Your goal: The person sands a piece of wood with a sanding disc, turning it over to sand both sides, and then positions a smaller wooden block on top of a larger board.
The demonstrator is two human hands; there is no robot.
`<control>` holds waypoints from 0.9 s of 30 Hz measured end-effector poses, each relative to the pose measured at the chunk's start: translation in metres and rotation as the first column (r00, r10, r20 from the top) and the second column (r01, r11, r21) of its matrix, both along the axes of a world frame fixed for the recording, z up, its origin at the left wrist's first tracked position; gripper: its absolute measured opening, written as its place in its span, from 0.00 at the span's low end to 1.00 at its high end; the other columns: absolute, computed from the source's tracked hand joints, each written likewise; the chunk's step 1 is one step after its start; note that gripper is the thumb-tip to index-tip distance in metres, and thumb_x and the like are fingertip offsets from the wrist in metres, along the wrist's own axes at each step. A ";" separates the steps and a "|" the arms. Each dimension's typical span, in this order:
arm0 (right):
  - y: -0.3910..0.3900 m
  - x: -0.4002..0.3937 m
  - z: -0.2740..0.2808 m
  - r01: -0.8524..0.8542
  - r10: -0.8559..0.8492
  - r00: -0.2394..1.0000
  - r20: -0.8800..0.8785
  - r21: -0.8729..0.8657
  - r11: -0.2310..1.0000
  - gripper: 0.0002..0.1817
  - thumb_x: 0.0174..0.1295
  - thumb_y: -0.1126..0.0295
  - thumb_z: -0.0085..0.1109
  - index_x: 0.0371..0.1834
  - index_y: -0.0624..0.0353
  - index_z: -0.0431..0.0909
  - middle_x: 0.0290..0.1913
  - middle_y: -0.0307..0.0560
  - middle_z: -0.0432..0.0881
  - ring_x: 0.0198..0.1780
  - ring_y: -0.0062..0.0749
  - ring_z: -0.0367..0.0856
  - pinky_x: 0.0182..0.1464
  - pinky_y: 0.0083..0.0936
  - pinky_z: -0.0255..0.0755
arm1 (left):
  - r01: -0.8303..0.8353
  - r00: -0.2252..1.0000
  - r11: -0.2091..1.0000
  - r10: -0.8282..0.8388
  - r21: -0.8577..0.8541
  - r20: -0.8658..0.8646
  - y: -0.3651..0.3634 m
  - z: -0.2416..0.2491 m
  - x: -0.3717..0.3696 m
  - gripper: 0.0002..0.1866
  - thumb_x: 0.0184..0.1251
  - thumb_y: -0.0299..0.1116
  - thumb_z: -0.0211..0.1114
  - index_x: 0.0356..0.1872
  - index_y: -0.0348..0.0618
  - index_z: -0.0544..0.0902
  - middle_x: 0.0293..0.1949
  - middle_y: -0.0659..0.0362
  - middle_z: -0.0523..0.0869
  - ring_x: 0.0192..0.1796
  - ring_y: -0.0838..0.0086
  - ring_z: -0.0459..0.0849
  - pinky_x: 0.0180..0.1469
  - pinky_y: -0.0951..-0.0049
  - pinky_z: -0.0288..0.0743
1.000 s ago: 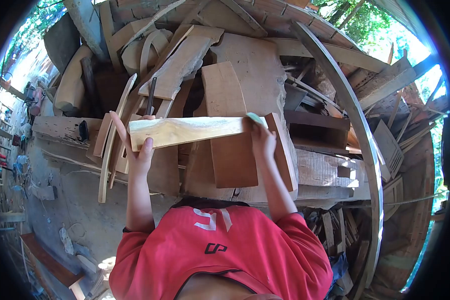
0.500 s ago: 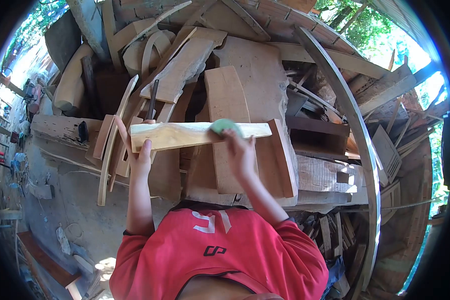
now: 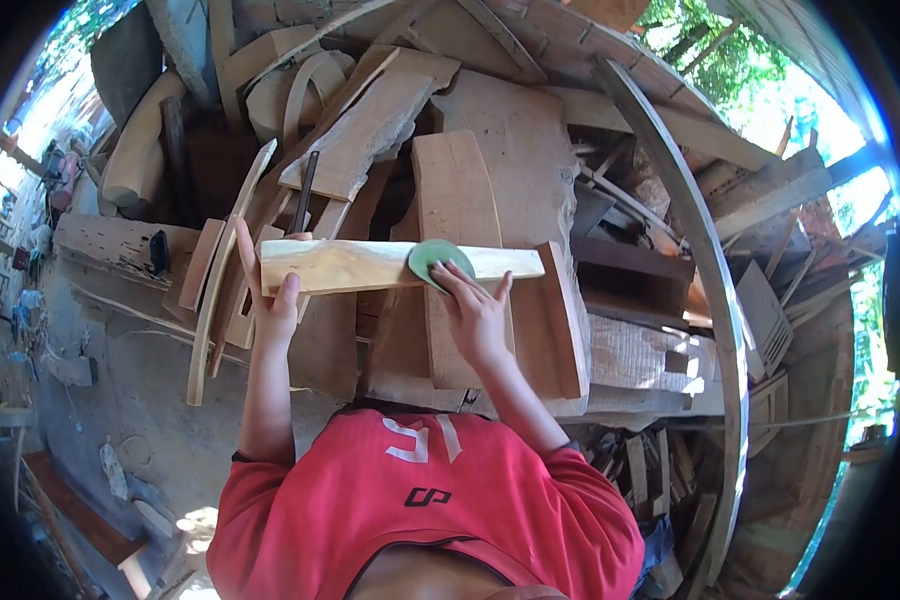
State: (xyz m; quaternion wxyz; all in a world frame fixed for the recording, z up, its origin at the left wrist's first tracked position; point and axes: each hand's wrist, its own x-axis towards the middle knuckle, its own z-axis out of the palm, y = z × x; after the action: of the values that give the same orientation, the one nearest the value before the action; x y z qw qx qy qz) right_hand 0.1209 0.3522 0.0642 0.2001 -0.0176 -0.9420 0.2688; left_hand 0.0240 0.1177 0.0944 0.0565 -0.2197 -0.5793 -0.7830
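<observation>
A pale wooden piece (image 3: 345, 266) lies roughly level across the view in front of my chest. My left hand (image 3: 274, 300) grips its left end, thumb on the near face and one finger stretched up beside the end. On the right half of the piece sits a round green disc (image 3: 441, 265). My right hand (image 3: 475, 313) presses its fingers onto the disc's face, with the thumb apart to the right. Behind the piece stands a broad brown board (image 3: 455, 190).
Large slabs (image 3: 510, 140) and curved offcuts pile up ahead. A long curved beam (image 3: 705, 240) arcs down the right side. A brown open box (image 3: 635, 280) sits right of the boards. Scrap wood (image 3: 660, 465) lies below it, and a brown plank (image 3: 75, 505) at lower left.
My right hand and the green disc have shifted slightly left along the wooden piece and look sharper. My left hand keeps its hold. The whole view has shifted a little.
</observation>
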 end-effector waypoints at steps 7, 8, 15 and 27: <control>0.090 -0.007 -0.032 0.336 -0.336 0.929 0.153 0.027 0.942 0.16 0.59 0.71 0.50 0.51 0.44 0.73 0.34 0.42 0.83 0.35 0.34 0.82 0.63 0.61 0.40 | -0.002 0.999 1.000 0.003 0.005 -0.054 0.005 0.004 -0.011 0.48 0.60 0.39 0.60 0.69 0.53 0.32 0.50 0.48 0.74 0.51 0.66 0.76 0.54 0.65 0.71; 0.078 -0.010 -0.038 0.294 -0.305 0.937 0.171 0.091 0.952 0.18 0.58 0.71 0.52 0.53 0.43 0.73 0.40 0.40 0.83 0.39 0.33 0.82 0.63 0.63 0.38 | -0.007 0.999 1.000 0.008 0.014 -0.053 0.006 0.004 -0.013 0.48 0.60 0.38 0.60 0.69 0.52 0.32 0.49 0.48 0.75 0.51 0.66 0.76 0.55 0.65 0.70; 0.050 -0.007 -0.031 0.313 -0.317 0.948 0.013 0.126 0.941 0.16 0.60 0.69 0.51 0.52 0.43 0.74 0.40 0.36 0.82 0.44 0.31 0.81 0.62 0.68 0.29 | -0.029 0.999 0.999 0.028 -0.046 -0.022 0.004 0.004 -0.013 0.47 0.60 0.40 0.59 0.70 0.50 0.33 0.48 0.48 0.76 0.50 0.66 0.76 0.55 0.66 0.69; 0.021 -0.005 -0.006 0.074 -0.075 0.997 0.012 0.075 0.994 0.16 0.57 0.72 0.54 0.50 0.47 0.74 0.42 0.40 0.82 0.41 0.33 0.82 0.63 0.54 0.51 | -0.015 0.996 0.997 0.008 -0.074 -0.094 0.004 0.008 -0.018 0.47 0.60 0.42 0.59 0.70 0.51 0.33 0.48 0.48 0.76 0.50 0.66 0.76 0.57 0.67 0.68</control>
State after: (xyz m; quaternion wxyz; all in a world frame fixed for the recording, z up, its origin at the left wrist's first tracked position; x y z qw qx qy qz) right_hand 0.1159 0.3731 0.0578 0.2037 -0.0472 -0.9515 0.2255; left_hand 0.0058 0.1217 0.1021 0.0798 -0.2548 -0.6058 -0.7495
